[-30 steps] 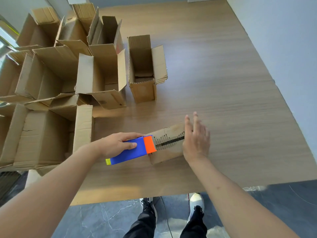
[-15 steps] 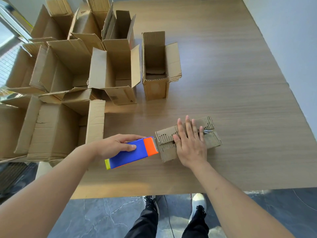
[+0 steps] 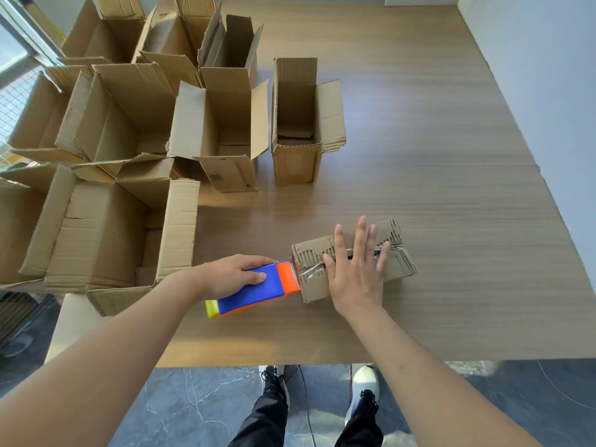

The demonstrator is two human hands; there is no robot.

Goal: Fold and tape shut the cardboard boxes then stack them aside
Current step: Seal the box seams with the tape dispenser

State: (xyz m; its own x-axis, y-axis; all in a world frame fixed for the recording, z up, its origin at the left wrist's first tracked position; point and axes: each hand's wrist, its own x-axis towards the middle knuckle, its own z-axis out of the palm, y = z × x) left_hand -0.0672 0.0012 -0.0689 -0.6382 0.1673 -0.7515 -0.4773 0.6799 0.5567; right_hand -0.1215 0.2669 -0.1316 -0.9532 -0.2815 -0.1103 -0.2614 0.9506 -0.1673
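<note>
The small cardboard box (image 3: 354,259) lies flat on the wooden table (image 3: 451,188) near its front edge, long axis running left to right and angled slightly away toward the right. Its folded flaps meet in a ragged seam along that axis, where a strip of clear tape (image 3: 311,271) glints. The right hand (image 3: 356,269) lies on top, fingers straight and spread, pressing the flaps down over the seam. At the box's left end, the left hand (image 3: 235,275) grips a blue and orange tape dispenser (image 3: 254,288), its toothed orange end touching the box's edge. The seam therefore points straight at the dispenser, so I judge the tape is about to be torn off at that end. The open cardboard boxes (image 3: 129,156) crowd the table's left side, well apart.
</note>
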